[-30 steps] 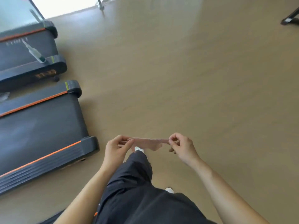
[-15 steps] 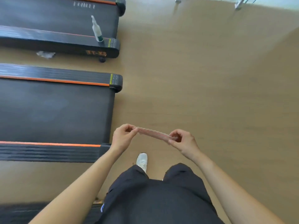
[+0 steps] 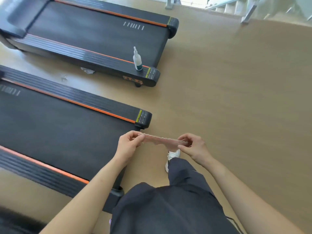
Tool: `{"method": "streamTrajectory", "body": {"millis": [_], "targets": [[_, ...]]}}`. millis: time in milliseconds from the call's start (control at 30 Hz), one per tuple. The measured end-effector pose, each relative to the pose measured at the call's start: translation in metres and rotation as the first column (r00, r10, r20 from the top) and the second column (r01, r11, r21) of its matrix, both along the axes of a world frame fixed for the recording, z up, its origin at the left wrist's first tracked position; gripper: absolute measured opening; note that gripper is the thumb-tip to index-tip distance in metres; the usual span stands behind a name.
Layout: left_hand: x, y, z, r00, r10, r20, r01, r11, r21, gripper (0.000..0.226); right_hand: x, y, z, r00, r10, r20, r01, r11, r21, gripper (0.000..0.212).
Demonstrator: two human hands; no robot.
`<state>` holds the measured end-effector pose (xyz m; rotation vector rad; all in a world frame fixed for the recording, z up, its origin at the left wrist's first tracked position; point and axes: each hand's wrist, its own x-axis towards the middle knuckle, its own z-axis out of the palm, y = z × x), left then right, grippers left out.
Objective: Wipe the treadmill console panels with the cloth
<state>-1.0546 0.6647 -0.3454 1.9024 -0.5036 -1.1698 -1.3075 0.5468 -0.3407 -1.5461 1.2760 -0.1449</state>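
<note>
A small pink cloth (image 3: 162, 141) is stretched flat between my two hands at waist height. My left hand (image 3: 129, 143) pinches its left end and my right hand (image 3: 191, 146) pinches its right end. Two black treadmills with orange stripes lie to my left: the near treadmill (image 3: 67, 132) just beside my left hand, the far treadmill (image 3: 94, 36) behind it. No console panel shows in this view. A white spray bottle (image 3: 137, 59) stands upright on the far treadmill's near side rail, close to its rear end.
Tan wooden floor (image 3: 236, 107) spreads to the right and ahead. Crumpled scraps (image 3: 87, 70) lie on the floor between the treadmills. Metal frame legs (image 3: 247, 13) and a bright stairway are at the top right. My white shoe (image 3: 172, 157) is below the cloth.
The view has swung left and forward, so both treadmills now fill more of the frame. My hands keep the cloth stretched between them, and I have stepped forward.
</note>
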Motion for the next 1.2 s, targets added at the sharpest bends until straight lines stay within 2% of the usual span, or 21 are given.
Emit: {"method": "streamTrajectory", "body": {"millis": [167, 300, 600, 767, 933, 1067, 1200], "targets": [[0.017, -0.103, 0.02, 0.998, 0.016, 0.065, -0.016, 1.0, -0.003, 0.005, 0.043, -0.135, 0.005, 0.993, 0.113, 0.04, -0.112, 0.994, -0.006, 0.021], [0.04, -0.178, 0.027, 0.991, 0.1, 0.092, -0.099, 0.995, -0.013, 0.003, 0.082, -0.234, 0.013, 0.97, 0.235, 0.056, -0.233, 0.972, -0.031, 0.023], [0.103, -0.333, -0.015, 0.952, 0.298, 0.072, -0.294, 0.954, -0.059, 0.008, 0.186, -0.418, -0.005, 0.916, 0.401, -0.021, -0.4, 0.91, -0.104, 0.021], [0.143, -0.408, -0.039, 0.917, 0.398, 0.017, -0.397, 0.916, -0.05, 0.008, 0.251, -0.501, -0.02, 0.85, 0.517, -0.105, -0.525, 0.847, -0.083, 0.023], [0.188, -0.47, -0.063, 0.899, 0.436, 0.027, -0.436, 0.9, -0.013, 0.014, 0.33, -0.58, -0.033, 0.756, 0.626, -0.191, -0.649, 0.756, -0.092, 0.016], [0.237, -0.507, -0.083, 0.849, 0.522, 0.082, -0.526, 0.85, 0.036, 0.012, 0.408, -0.634, -0.05, 0.687, 0.685, -0.241, -0.722, 0.681, -0.122, 0.014], [0.286, -0.536, -0.101, 0.785, 0.593, 0.179, -0.612, 0.787, 0.077, 0.014, 0.488, -0.675, -0.072, 0.633, 0.744, -0.214, -0.774, 0.616, -0.149, 0.008]]}}
